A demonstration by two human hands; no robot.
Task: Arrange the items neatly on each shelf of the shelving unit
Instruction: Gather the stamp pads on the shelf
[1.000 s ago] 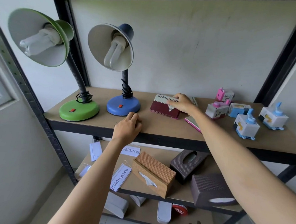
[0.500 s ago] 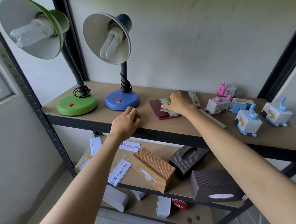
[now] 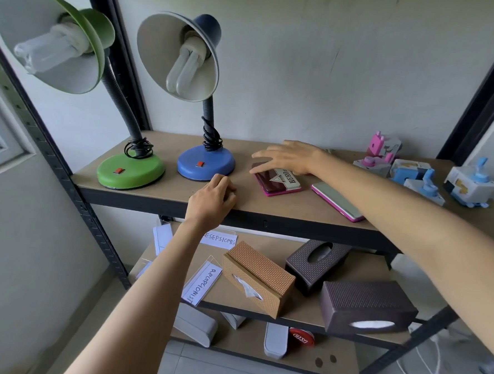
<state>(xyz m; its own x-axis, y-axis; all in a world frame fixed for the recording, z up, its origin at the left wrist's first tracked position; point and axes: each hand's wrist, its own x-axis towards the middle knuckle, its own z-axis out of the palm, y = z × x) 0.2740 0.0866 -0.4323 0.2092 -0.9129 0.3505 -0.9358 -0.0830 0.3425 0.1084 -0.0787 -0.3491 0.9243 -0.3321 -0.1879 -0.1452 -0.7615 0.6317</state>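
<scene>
A maroon stamp pad (image 3: 278,180) lies flat on the top shelf (image 3: 296,210), just right of the blue desk lamp (image 3: 205,164). My right hand (image 3: 288,157) hovers over its far edge with fingers spread, holding nothing. A second, pink-edged flat case (image 3: 337,201) lies to the right, partly under my forearm. My left hand (image 3: 213,200) rests curled on the shelf's front edge below the blue lamp. The green desk lamp (image 3: 131,172) stands at the far left.
Small pink and blue boxed items (image 3: 468,186) cluster at the top shelf's right end. The middle shelf holds a tan tissue box (image 3: 259,278), two dark tissue boxes (image 3: 365,307) and paper name signs (image 3: 202,282). White items and a red disc (image 3: 301,337) lie on the lowest shelf.
The stamp pad went from tilted in my right hand to lying flat on the shelf. My right hand has let go and its fingers are now spread above it.
</scene>
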